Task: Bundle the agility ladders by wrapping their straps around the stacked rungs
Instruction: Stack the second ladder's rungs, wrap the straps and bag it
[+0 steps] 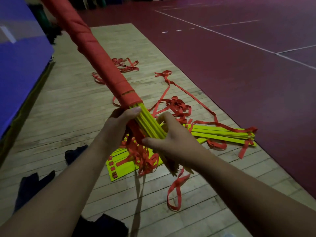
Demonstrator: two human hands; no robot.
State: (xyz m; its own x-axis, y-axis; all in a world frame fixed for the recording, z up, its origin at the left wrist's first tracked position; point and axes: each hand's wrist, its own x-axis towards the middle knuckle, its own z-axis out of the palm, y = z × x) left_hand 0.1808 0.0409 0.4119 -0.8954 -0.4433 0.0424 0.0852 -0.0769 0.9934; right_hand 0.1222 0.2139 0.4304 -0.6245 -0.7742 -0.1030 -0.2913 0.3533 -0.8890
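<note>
Rung stack [150, 124] is up off the floor, held mid-frame and angled away to the far left. Most of its length is bound in red strap wrap [95, 48]; only the near yellow end shows bare. Left hand [118, 124] grips the stack right at the wrap's edge, fingers curled round w/ thumb on top. Right hand [172, 139] is curled round the bare near end, thumb out toward the left. Loose strap tail [145, 156] hangs tangled below, btwn the two hands. For a good next turn, I'd say: left pins the last coil so it can't slacken, right feeds the tail flat, no twists, each turn overlapping, tension firm. On the wood floor [68, 100] underneath: flat rungs [119, 166], a second stack [222, 134] to the right, a strap tangle [126, 65] farther off. Blue mat [20, 65] left, maroon court [239, 65] right.
</note>
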